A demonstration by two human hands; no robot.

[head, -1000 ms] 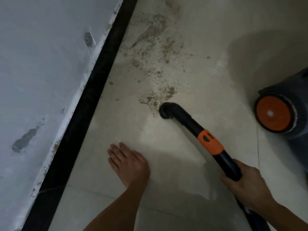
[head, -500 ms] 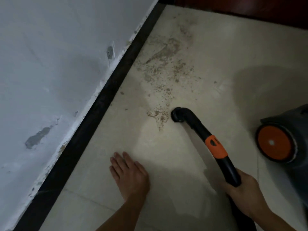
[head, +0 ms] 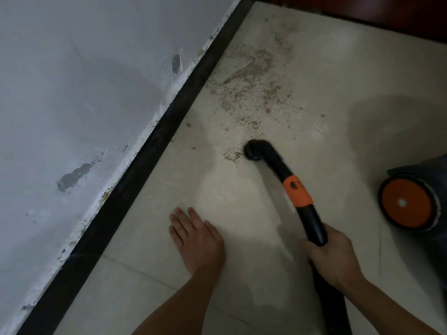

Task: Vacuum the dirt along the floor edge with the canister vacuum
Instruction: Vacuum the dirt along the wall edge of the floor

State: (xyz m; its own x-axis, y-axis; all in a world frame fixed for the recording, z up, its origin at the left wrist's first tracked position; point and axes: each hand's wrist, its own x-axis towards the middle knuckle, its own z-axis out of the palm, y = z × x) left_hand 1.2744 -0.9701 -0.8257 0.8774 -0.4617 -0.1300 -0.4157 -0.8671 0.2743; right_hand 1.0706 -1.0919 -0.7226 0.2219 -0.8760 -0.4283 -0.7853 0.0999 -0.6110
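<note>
In the head view, a black skirting strip runs diagonally between a scuffed white wall and the pale tiled floor. On the floor side of the skirting strip, toward its far end, a wide scatter of brown dirt lies close to it. A smaller clump sits a little farther out from the strip. The black nozzle of the vacuum wand meets the floor just beside that clump, on the side away from the skirting strip.

The wand slopes back from there, past an orange collar, to the right hand, whose fingers curl round the black tube below the collar. The left hand lies flat on the floor with its fingers straight and together, holding nothing. It is nearer the skirting strip than the wand and apart from both.

The canister vacuum, dark-bodied with an orange wheel, stands farthest from the skirting strip and is partly cut off at the picture's edge.
</note>
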